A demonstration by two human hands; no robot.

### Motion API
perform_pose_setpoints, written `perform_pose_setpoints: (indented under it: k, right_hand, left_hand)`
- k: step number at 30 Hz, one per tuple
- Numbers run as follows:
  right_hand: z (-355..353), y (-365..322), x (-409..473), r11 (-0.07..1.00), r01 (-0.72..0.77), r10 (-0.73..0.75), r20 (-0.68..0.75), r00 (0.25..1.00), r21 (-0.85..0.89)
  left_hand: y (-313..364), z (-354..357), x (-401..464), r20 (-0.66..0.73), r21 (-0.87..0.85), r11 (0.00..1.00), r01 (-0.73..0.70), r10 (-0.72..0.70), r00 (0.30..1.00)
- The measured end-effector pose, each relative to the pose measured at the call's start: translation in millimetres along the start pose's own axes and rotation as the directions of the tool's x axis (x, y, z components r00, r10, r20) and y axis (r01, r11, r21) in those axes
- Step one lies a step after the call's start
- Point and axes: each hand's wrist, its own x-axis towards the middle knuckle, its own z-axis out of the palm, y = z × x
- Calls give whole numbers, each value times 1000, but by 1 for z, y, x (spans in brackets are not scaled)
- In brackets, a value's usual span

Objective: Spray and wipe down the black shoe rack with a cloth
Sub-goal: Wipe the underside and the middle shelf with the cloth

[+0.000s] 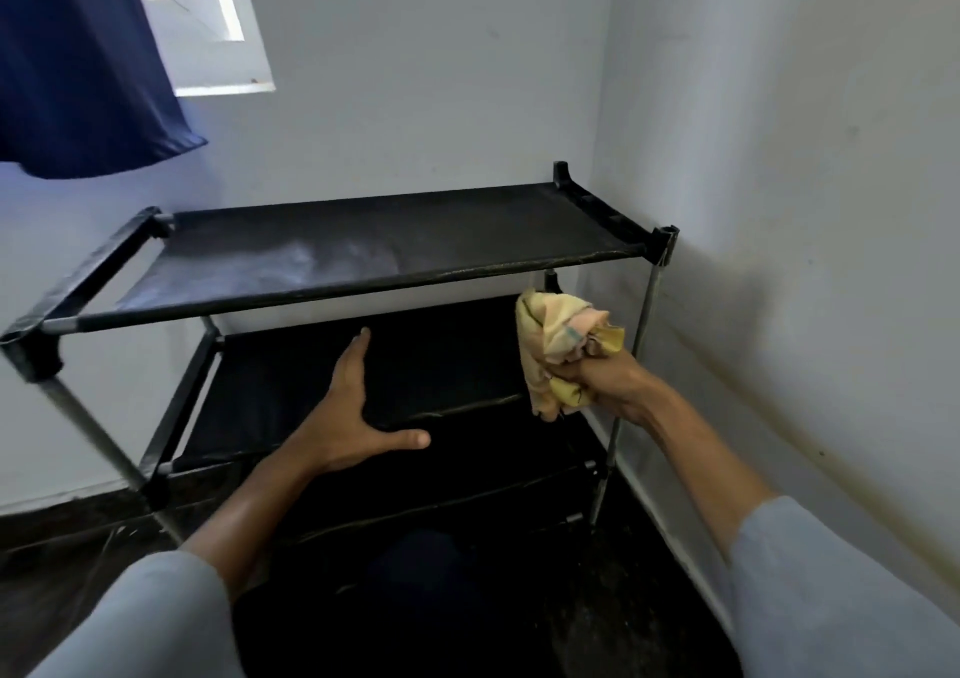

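- Right hand (pixel 605 381) of mine is clenched around a bunched yellow-and-pink patterned cloth (pixel 563 347), held just below the right end of the top shelf.
- Left hand (pixel 348 412) is spread wide, gripping nothing, fingers reaching over the second shelf's front edge with the thumb out to the right.
- I see the black fabric-shelved shoe rack with metal poles (pixel 363 251) standing in a corner of pale walls (pixel 779 157), its top shelf showing a pale smear near the middle.
- Dark blue fabric (pixel 78 64) hangs before a window (pixel 208 17) at upper left.
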Motion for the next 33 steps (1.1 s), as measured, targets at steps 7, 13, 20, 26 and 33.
perform_pose_setpoints:
  k: [7, 13, 20, 26, 33]
  right_hand:
    - [40, 26, -37, 949, -194, 184, 66, 981, 249]
    - [80, 43, -51, 947, -258, 231, 151, 961, 191]
    - [130, 94, -36, 952, -305, 304, 198, 932, -30]
    - [181, 116, -1, 947, -85, 169, 255, 952, -310]
    - [253, 136, 66, 757, 310, -42, 431, 901, -575]
  left_hand:
    - [-43, -24, -70, -84, 65, 993, 95, -90, 992]
    - [-96, -14, -114, -144, 89, 976, 200, -186, 972]
    - [-185, 6, -139, -225, 10, 927, 374, -362, 904]
    - [-221, 26, -131, -376, -71, 912, 404, -400, 836]
    - [-225, 45, -102, -616, -60, 900, 432, -374, 693]
